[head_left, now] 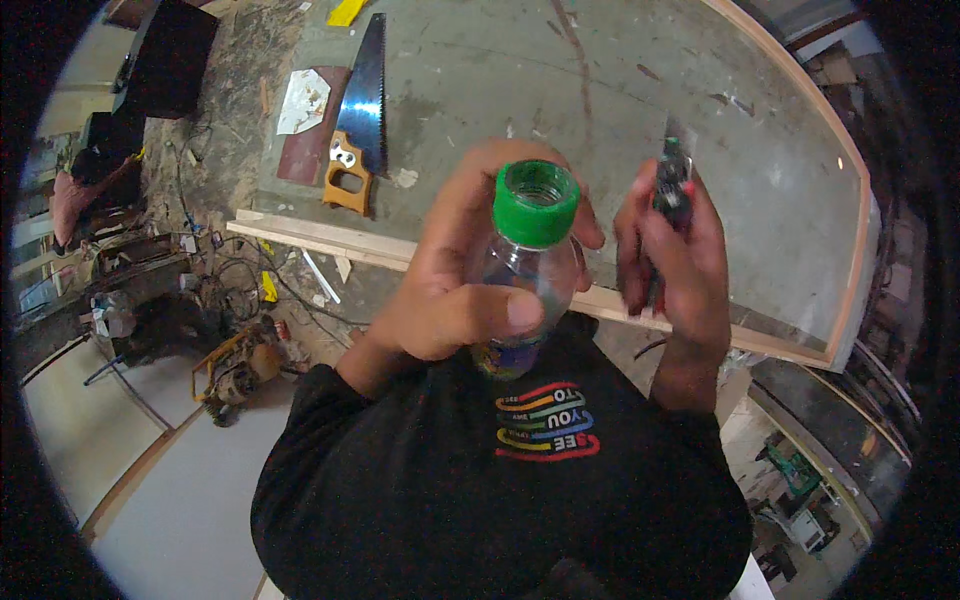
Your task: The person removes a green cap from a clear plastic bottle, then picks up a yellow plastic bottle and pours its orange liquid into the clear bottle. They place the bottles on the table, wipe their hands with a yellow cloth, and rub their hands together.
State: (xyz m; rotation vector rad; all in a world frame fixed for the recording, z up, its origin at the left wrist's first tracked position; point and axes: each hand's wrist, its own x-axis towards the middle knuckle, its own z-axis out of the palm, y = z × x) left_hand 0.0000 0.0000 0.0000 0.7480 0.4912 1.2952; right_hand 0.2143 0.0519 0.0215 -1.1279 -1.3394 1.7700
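Note:
My left hand [440, 290] is wrapped round a clear plastic bottle [515, 262], held upright in front of my chest. A bright green ring [537, 228] surrounds the bottle's neck, and its mouth faces up, uncovered. To the right, apart from the bottle, my right hand [690, 260] is closed round a dark hand tool with red parts [674, 185]. Motion blurs this tool and the fingers, so its exact kind is unclear. Both hands are above the near edge of a grey-green worktable [500, 80].
A handsaw with a wooden handle [350, 185] lies at the table's left, beside a reddish-brown sheet [305, 155] bearing a white scrap [303, 102]. Wooden strips [320, 236] edge the table. Cables and a yellow machine [245, 365] are on the left floor; another person [75, 195] crouches far left.

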